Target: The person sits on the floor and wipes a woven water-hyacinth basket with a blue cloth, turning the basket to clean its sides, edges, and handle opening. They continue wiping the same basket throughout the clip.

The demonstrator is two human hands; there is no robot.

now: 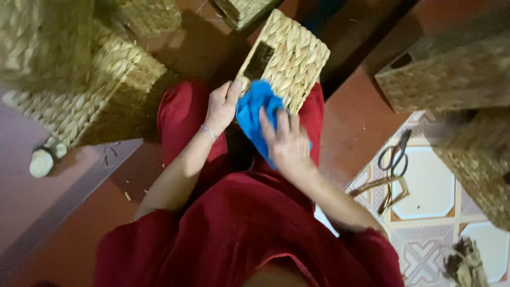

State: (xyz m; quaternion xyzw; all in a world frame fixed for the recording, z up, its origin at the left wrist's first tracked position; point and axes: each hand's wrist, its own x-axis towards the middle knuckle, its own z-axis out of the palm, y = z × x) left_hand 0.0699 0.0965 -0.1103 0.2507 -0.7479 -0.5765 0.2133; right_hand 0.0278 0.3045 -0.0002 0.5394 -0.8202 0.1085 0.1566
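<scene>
Woven basket (289,58) propped on red-clad lap, tilted. Left grip (222,106) pinching near edge, thumb on rim. Right grip (287,143) spread flat, pressing blue cloth (254,109) against weave. Scissors (394,157) on tiled floor, right; more baskets (446,74) around.

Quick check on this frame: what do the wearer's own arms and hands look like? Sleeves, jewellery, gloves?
Both hands are bare, no gloves. The left hand has a thin silver-coloured bracelet at the wrist. The right hand shows no jewellery. Both forearms are uncovered; short dark red sleeves begin near the elbows, matching the red clothing.
</scene>
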